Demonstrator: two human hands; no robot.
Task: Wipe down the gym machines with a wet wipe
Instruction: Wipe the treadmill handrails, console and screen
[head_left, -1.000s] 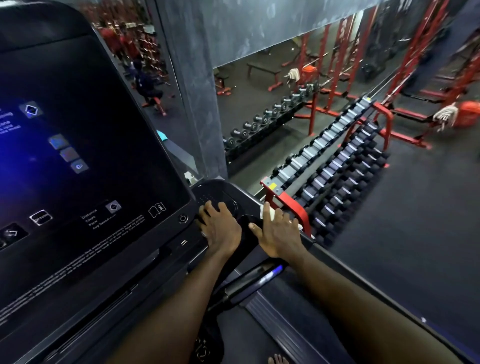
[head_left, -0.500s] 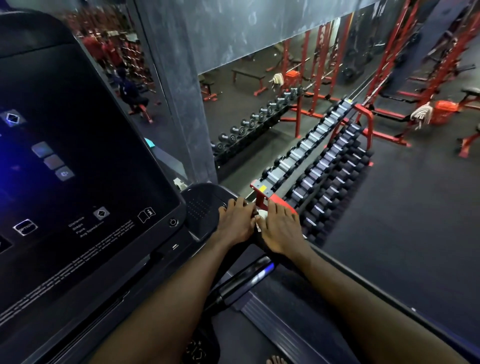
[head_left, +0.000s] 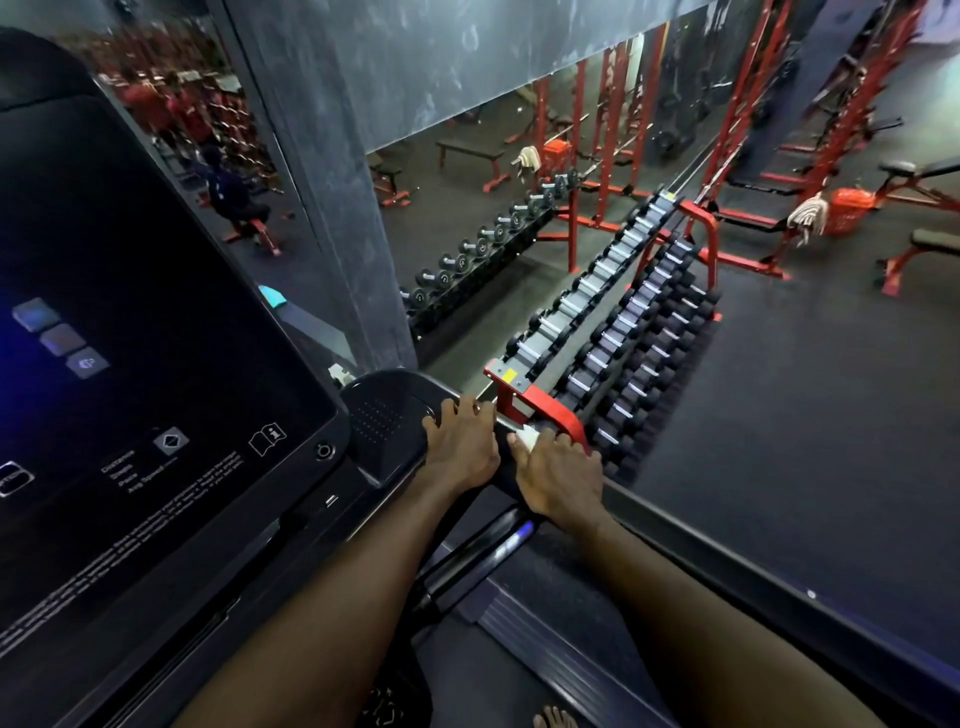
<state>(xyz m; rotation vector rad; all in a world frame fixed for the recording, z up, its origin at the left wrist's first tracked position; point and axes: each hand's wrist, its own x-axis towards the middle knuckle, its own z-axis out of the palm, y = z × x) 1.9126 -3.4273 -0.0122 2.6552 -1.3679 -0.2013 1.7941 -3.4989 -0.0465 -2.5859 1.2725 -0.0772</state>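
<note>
Treadmill console filling the left of the frame; its black side tray is ending at a rim at centre, with the red dumbbell rack standing just beyond and open dark floor spreading to the right. The left hand is resting on the tray edge, fingers spread and relaxed. The right hand is pressing a white wet wipe onto the rim, its fingers lying over the wipe; only a corner is showing by the thumb.
</note>
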